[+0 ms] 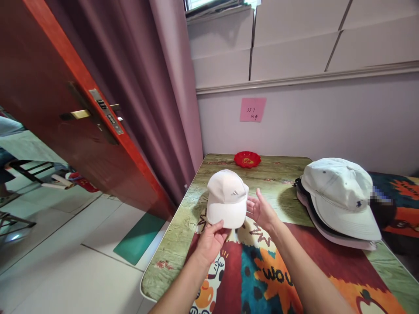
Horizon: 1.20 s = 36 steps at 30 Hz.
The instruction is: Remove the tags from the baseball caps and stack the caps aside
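A white baseball cap [225, 196] with a small grey striped logo is over the table, its brim toward me. My left hand [212, 242] grips the brim's front edge, thumb on top and fingers underneath. My right hand [261, 211] is at the cap's right side, thumb raised and fingers apart; the fingertips reach the cap's edge, and I cannot tell whether they press on it. To the right lies a stack of caps [340, 196], a pale one with a small dark emblem on top and darker and pinkish brims below.
A red scalloped dish [247, 159] sits at the table's back edge. The wood-patterned table [170, 257] bears a colourful printed cloth [229, 279]. A pink paper note [253, 109] is on the wall. On the left are a curtain [147, 87] and an open brown door [81, 109].
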Each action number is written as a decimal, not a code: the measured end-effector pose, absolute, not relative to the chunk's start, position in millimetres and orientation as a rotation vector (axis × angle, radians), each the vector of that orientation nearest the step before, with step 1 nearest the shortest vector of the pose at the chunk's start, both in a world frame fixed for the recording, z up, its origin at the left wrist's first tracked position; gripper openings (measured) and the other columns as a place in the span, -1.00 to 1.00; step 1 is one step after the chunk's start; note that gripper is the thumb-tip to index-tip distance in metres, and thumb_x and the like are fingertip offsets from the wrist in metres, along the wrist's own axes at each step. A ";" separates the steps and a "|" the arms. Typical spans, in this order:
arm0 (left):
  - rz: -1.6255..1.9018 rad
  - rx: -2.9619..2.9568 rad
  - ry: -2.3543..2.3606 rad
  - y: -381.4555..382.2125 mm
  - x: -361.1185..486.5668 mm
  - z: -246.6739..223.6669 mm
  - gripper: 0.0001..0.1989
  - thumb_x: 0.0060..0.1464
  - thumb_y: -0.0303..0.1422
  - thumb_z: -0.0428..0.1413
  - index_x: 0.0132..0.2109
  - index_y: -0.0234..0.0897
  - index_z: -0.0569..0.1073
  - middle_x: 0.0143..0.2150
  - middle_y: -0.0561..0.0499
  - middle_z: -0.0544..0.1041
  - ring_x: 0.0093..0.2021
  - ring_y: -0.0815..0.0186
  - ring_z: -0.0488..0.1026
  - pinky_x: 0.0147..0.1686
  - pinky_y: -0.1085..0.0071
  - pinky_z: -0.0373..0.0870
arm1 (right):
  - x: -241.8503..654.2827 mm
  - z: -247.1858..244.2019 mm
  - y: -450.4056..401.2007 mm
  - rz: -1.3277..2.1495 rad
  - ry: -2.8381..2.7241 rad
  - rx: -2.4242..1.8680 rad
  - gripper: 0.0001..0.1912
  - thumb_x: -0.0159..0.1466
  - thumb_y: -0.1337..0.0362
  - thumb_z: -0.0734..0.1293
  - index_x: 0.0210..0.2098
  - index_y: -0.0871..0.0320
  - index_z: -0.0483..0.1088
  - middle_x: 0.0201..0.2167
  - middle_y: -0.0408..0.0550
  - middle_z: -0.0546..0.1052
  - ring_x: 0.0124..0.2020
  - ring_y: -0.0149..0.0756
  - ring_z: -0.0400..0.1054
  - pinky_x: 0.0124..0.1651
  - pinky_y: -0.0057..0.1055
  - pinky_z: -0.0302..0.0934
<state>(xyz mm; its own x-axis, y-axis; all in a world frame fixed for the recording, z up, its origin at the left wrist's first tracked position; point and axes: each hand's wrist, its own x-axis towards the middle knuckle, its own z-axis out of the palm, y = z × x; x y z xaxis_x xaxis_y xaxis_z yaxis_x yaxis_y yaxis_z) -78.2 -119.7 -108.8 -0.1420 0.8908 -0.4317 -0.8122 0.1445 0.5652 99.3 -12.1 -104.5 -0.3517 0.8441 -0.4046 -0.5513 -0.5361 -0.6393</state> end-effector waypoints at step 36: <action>1.150 1.290 1.055 -68.0 -99.1 -15.8 -0.73 0.06 -0.19 0.28 -0.27 -0.34 0.51 -0.39 0.07 0.47 -0.40 0.43 0.31 -0.37 0.52 0.20 | 180.8 -49.8 -43.3 1.779 -1.597 -0.917 -0.59 0.13 -0.01 0.52 -0.28 0.22 0.53 -0.51 -0.13 0.48 -0.52 -0.42 0.26 -0.45 -0.47 0.07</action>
